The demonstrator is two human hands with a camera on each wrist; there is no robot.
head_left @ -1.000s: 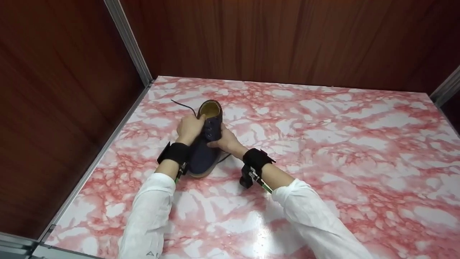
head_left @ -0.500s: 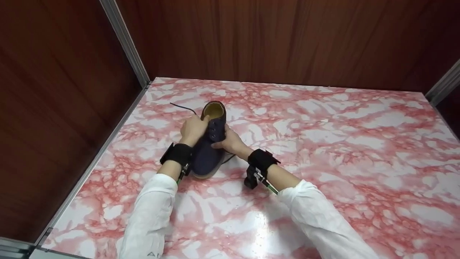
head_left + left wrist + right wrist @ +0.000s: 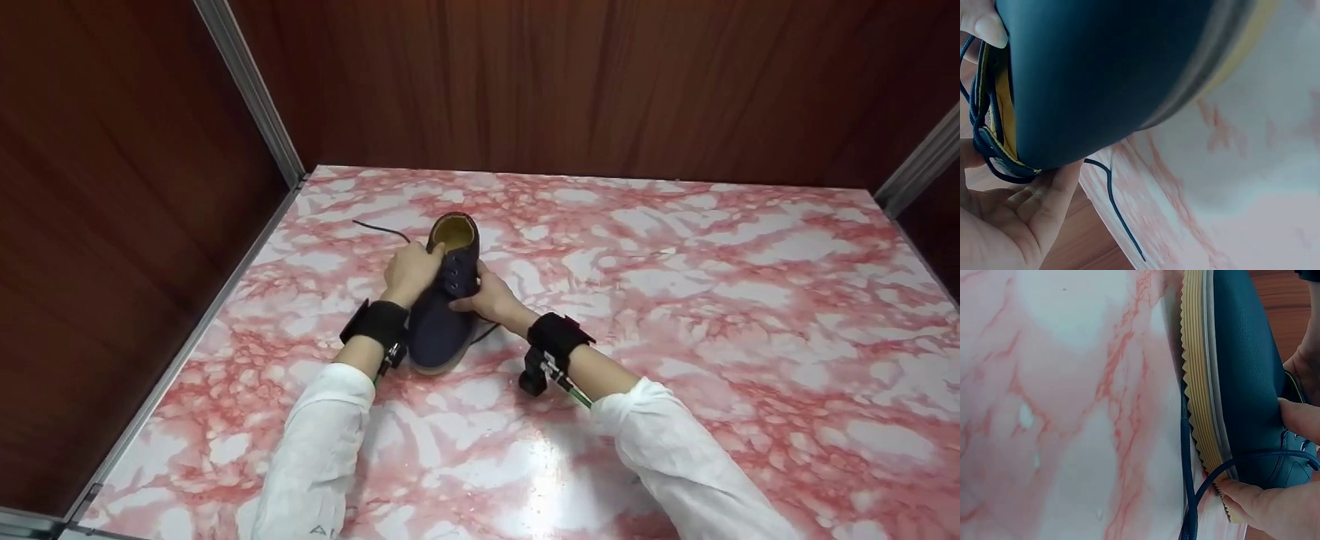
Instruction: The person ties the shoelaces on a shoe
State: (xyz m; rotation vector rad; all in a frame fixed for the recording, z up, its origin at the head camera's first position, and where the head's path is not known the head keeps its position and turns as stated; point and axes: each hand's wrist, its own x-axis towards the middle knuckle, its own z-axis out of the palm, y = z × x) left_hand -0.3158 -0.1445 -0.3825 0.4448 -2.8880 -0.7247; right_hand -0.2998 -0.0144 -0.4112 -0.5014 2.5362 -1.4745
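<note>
A dark navy lace-up shoe [image 3: 439, 334] with a yellow lining stands on the table, its toe towards me in the head view. My left hand [image 3: 412, 268] grips the shoe's left side by the opening, thumb at the edge of the lace flap. From the other side, my right hand [image 3: 496, 300] holds the shoe with its thumb on the upper below the eyelets. In the right wrist view, its fingers press against the ribbed tan sole [image 3: 1202, 382]. One loose lace [image 3: 380, 227] trails out to the left; another lace [image 3: 1188, 467] hangs along the sole.
The table [image 3: 675, 315] has a red and white marbled top. Dark wood panels [image 3: 525, 90] rise behind it and on the left, joined by a metal post [image 3: 251, 90]. Both wrists wear black straps with small cameras [image 3: 534, 379].
The shoe shifts slightly to the right over the table with both hands still holding it. My view turns a little, so the table edges slide left in the picture.
</note>
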